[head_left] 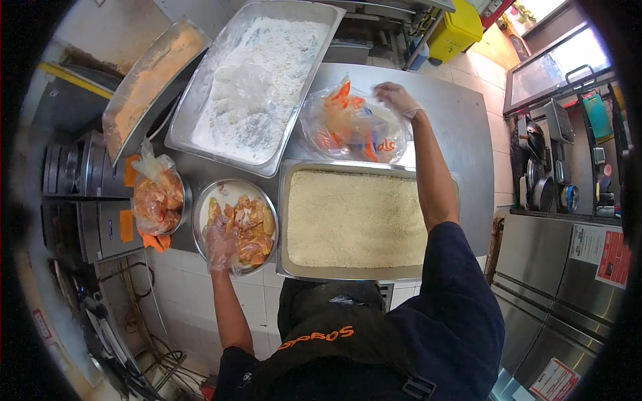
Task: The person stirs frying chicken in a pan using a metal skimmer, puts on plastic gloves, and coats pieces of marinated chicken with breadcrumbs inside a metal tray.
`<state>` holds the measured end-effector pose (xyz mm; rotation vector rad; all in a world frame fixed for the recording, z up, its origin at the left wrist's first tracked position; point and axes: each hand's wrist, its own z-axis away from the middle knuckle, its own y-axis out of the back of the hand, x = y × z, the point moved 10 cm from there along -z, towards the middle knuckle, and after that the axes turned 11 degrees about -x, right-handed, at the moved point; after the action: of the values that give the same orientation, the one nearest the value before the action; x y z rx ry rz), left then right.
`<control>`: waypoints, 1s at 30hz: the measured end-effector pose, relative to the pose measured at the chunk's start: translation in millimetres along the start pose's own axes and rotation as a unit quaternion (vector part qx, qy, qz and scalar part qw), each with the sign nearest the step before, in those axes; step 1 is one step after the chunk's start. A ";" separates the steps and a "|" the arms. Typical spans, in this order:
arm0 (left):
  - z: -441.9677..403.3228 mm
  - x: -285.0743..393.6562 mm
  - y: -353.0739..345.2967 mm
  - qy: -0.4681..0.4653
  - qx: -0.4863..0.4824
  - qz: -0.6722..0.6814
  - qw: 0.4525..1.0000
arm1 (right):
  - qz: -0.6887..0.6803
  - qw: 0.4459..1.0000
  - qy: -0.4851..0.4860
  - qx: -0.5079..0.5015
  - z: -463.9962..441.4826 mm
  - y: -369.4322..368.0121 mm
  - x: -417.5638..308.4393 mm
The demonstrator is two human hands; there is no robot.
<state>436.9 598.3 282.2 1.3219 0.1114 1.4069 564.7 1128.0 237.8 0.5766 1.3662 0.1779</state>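
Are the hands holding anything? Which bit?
I can't tell: the left hand touches meat in the round pan, its grip hidden; the right hand, by the plastic bag, is blurred.

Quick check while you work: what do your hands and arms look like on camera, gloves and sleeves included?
The left hand and right hand both wear thin, clear, loose plastic gloves, wrinkled, with cuffs ending around the wrists. The forearms are bare. The sleeves are short and dark navy, ending near the elbows.
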 end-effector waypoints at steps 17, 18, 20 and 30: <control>-4.8 -10.2 -5.7 -0.008 -0.002 -0.045 0.999 | -0.147 0.967 -0.207 -0.032 6.4 7.8 77.2; -3.1 -5.2 -3.2 0.011 0.000 -0.065 0.998 | -0.263 0.944 -0.201 -0.017 9.4 7.3 73.5; -1.6 -7.6 -3.8 0.031 0.001 -0.084 0.996 | -0.199 0.958 -0.207 -0.027 7.4 19.8 68.4; -5.7 -18.7 -7.6 -0.010 0.002 -0.079 0.997 | -0.293 0.865 -0.407 -0.018 90.2 -26.8 177.8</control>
<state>432.3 590.5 263.2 1.3013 0.2008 1.2603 683.4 1158.6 78.3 0.1322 0.6471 -0.4948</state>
